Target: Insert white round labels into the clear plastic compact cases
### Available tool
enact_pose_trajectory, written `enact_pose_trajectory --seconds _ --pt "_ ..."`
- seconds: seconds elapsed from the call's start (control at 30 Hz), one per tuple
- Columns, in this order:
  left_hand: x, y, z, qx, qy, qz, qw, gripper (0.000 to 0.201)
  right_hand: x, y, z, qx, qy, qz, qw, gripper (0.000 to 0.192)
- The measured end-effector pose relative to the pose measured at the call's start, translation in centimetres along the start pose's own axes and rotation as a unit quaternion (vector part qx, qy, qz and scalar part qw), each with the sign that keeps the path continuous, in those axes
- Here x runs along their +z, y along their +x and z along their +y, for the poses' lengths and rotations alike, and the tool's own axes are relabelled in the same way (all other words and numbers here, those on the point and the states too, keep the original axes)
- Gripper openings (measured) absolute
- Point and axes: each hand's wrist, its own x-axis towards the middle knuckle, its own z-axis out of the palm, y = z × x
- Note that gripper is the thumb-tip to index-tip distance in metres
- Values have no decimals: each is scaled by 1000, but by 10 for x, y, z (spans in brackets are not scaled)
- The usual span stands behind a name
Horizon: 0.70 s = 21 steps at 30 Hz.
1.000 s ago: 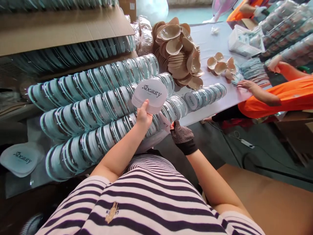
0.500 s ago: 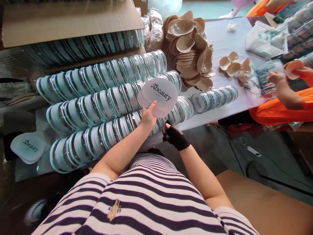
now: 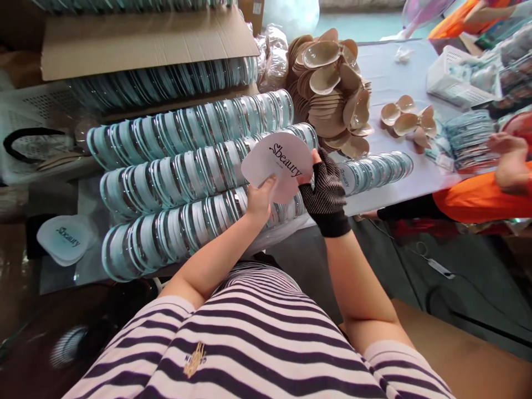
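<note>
A stack of white rounded cards [image 3: 266, 158] printed "beauty" is held up in front of me. My left hand [image 3: 260, 200], bare, grips its lower left with the thumb on top. My right hand [image 3: 326, 191], in a black fingerless glove with light dots, has its fingers closed on the right edge. Below the cards lie long rows of clear round-edged packs with white inserts [image 3: 199, 163]. A shorter row of the same packs [image 3: 378, 170] lies just right of my glove.
Beige bra cups [image 3: 328, 111] are piled behind the rows, with a few loose cups [image 3: 405, 123] to their right. More printed cards [image 3: 62, 238] lie at the left. A cardboard box [image 3: 149, 41] and a white basket [image 3: 449, 83] stand farther back. An orange-sleeved co-worker [image 3: 477, 191] is at the right.
My right hand has risen from below the cards and taken hold of their right edge. My left hand keeps its grip. The view has shifted slightly, and the co-worker's hands have moved.
</note>
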Motion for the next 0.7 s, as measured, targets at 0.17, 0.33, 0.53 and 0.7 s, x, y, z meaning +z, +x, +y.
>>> enact_pose_trajectory --seconds 0.17,0.33,0.53,0.7 --pt "-9 -4 12 -38 -16 3 999 26 12 -21 -22 85 53 55 993 47" --pt "-19 11 29 -22 -93 31 995 48 -32 -76 2 140 34 99 985 46" --pt "-25 20 34 -67 -123 33 990 42 -38 -157 -11 94 -56 -142 984 40" --pt "-25 18 31 -51 -107 9 993 38 10 -120 -39 114 -124 -269 948 38"
